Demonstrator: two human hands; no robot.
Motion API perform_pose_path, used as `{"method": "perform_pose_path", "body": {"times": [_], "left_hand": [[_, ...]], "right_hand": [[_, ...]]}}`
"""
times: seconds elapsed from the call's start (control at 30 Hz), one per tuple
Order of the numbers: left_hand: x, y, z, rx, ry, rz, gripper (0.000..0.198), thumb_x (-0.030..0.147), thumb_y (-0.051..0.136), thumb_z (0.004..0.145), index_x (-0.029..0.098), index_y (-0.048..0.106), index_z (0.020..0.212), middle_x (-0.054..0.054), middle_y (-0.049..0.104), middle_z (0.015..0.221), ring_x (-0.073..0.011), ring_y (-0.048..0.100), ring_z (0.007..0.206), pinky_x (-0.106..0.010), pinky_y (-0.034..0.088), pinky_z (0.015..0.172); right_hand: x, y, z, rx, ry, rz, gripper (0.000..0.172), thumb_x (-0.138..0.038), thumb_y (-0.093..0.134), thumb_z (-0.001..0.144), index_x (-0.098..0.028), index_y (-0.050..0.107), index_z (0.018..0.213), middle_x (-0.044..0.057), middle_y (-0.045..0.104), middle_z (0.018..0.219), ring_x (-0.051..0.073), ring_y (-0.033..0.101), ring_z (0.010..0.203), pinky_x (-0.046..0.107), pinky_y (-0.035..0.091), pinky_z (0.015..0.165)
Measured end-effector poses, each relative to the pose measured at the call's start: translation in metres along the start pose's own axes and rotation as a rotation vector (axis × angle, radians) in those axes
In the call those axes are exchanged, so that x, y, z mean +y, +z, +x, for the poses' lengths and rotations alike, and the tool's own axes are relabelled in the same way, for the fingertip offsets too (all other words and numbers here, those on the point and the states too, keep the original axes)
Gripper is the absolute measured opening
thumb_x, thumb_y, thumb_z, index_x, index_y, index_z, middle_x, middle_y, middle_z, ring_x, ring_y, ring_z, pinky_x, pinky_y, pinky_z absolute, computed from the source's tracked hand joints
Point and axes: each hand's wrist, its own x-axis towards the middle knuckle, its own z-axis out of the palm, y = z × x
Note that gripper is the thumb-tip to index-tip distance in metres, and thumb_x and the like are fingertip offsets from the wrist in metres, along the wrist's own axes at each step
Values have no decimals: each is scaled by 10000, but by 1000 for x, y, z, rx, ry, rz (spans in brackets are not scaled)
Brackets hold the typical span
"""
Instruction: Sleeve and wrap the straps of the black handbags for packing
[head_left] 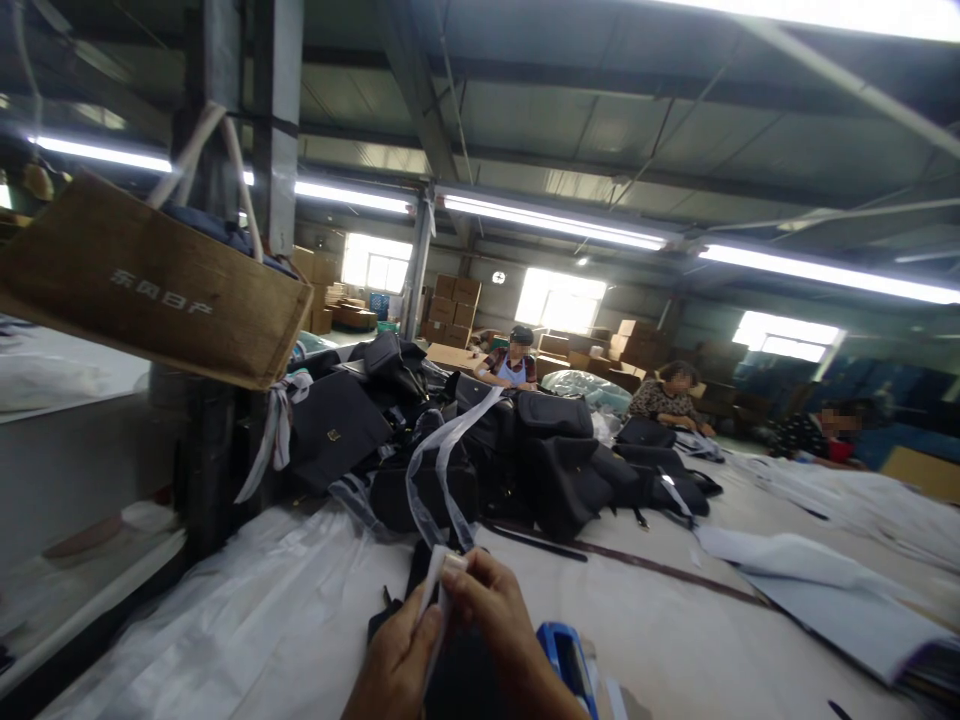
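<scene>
My left hand (pixel 397 665) and my right hand (pixel 499 625) meet low in the middle of the view. Both pinch a long, translucent white strip (pixel 442 470) that loops upward from my fingertips toward the pile of black bags (pixel 525 450). The fingers of both hands are closed on the strip's lower end. A black bag (pixel 457 680) lies under my hands, mostly hidden by them. A blue tool (pixel 566 660) lies just right of my right wrist on the table.
A brown paper bag (pixel 150 280) with white handles hangs at the upper left by a dark post (pixel 214 440). White sheets (pixel 810 580) and dark straps (pixel 660 570) lie on the table (pixel 697 660) at right. Three other people sit at the far side among cardboard boxes (pixel 457 300).
</scene>
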Motion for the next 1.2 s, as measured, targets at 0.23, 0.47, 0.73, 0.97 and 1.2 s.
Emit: {"method": "perform_pose_path", "body": {"times": [0.23,0.47,0.73,0.97,1.2], "left_hand": [[-2,16,5,163,39,103,426,474,487,904,188,678,1156,-72,744,1036,-256,669,974,-289,525,819],[5,11,7,156,-52,84,392,492,539,872,192,721,1048,-6,741,805,-224,675,784,-247,497,692],[1,22,9,222,-37,-12,437,497,628,809,221,686,1143,-37,756,1060,-254,686,990,-263,542,805],[-12,25,3,252,224,366,205,391,574,883,280,686,1014,-15,769,934,-209,726,834,-226,540,703],[-20,20,8,45,544,554,256,175,440,955,231,628,1118,-52,707,887,-163,697,815,-198,531,703]], "right_hand": [[3,7,-1,130,-27,-71,422,-512,713,721,-180,468,632,-68,445,479,73,396,438,193,294,422],[1,-9,-3,-24,-34,44,480,-553,723,721,-146,595,941,-30,572,628,104,517,481,217,424,451],[-3,-21,-3,3,-89,-89,349,-476,657,803,-139,575,763,-47,539,539,73,477,397,182,345,388],[5,-18,3,118,104,144,222,-319,661,620,-163,550,732,-71,510,434,71,395,323,191,350,325],[10,-25,-3,117,156,223,371,-406,724,601,-172,517,800,-56,549,419,102,468,332,218,413,382]]}}
